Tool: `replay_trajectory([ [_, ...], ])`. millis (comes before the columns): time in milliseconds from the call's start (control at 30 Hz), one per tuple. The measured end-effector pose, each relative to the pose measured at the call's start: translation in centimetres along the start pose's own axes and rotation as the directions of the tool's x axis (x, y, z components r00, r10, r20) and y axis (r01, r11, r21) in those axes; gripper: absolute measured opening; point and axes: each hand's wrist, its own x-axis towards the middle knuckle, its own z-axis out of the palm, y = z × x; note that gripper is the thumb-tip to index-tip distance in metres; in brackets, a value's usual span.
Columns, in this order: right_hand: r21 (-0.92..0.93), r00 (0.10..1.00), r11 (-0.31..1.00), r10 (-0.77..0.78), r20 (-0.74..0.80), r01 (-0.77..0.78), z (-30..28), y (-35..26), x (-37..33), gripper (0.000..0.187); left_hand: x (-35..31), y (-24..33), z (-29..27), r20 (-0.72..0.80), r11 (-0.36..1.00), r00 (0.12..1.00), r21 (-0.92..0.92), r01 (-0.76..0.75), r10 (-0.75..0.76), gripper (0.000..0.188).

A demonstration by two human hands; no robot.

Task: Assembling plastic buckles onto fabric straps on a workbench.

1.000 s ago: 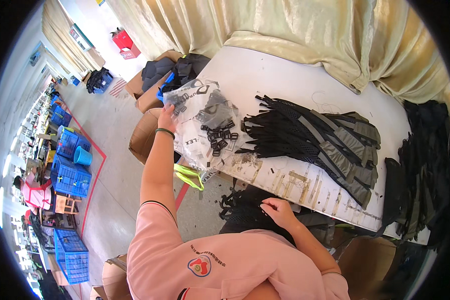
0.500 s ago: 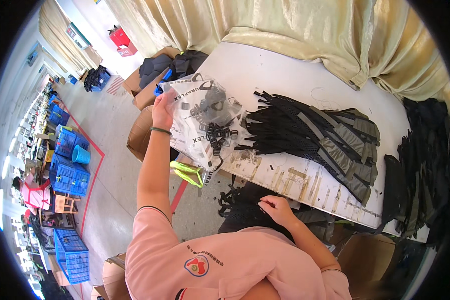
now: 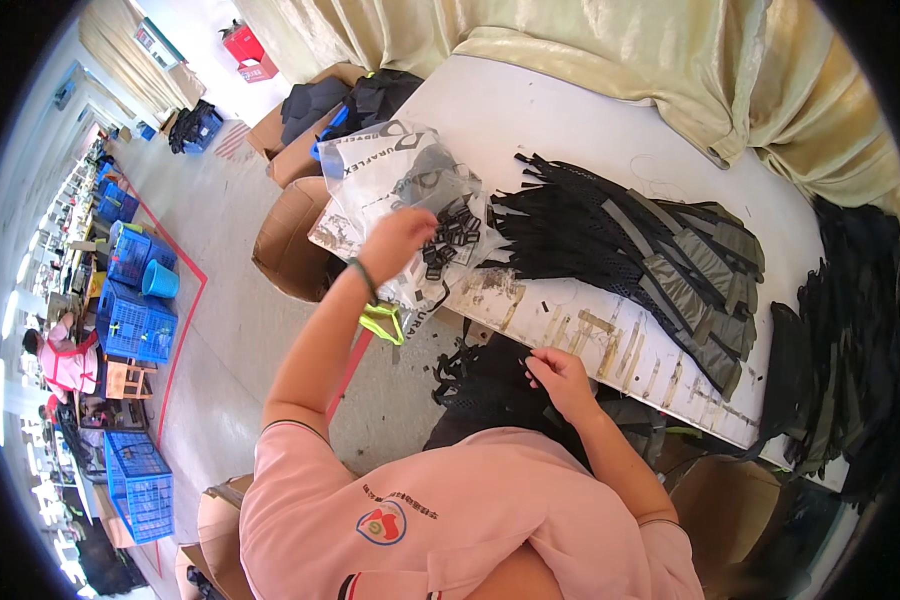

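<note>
"What does your feed show, from the left?"

"From this end, a clear plastic bag point(image 3: 365, 160) lying at the near left corner of the surface point(image 3: 550, 110), with black buckles point(image 3: 458, 235) in or on it; I can't tell which. My left hand point(image 3: 405, 238) is over the bag, just beside the buckles, fingers curled together. It's blurred, so I can't tell whether it grips one. My right hand point(image 3: 560, 380) sits before the near edge, by dark fabric point(image 3: 475, 405), thumb and fingertip close; I can't tell if anything small is between them."

"How would they handle?"

"The bag looks thin, light and slippery, so I'd take a gathered fold near its upper rim. The buckles look stiff and light; I'd pinch one across its side bars. Farther right, the strap bundle point(image 3: 610, 245) looks limp; I'd hold it by the grey panels, since the loose tails would splay."

"Edges and room?"

"At left, an open carton point(image 3: 288, 235) stands beside the corner, and the bag's lower end seems to overhang the edge, so I'd lift before sliding. Mid-view, bare white shows up to the curtain point(image 3: 590, 50). At right, black strips point(image 3: 855, 330) crowd the end."
</note>
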Motion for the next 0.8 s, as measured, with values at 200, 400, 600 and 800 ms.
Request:
replay_trajectory([
  [200,0.010,0.999,1.000,-0.022,0.027,0.022,1.2,-3.2,-0.6,0.016,-1.3,-4.9,5.1,0.070,0.930,0.962,0.283,0.235,-0.264,0.026],
  [400,-0.018,0.999,0.999,-0.045,0.011,0.045,-0.5,-3.2,-0.9,0.015,-1.3,-4.7,4.5,-0.150,0.980,0.986,0.176,0.097,-0.071,0.015],
  [600,0.064,0.997,0.995,-0.069,-0.030,0.071,-1.6,-4.5,-0.8,0.016,-3.3,7.7,5.1,0.212,0.582,0.963,-0.766,0.271,-0.170,0.026],
  [800,0.018,0.982,0.982,-0.186,0.020,0.186,-1.0,-5.9,-1.5,0.018,-6.4,12.2,10.6,0.574,0.057,0.812,-0.812,0.581,-0.100,0.022],
])
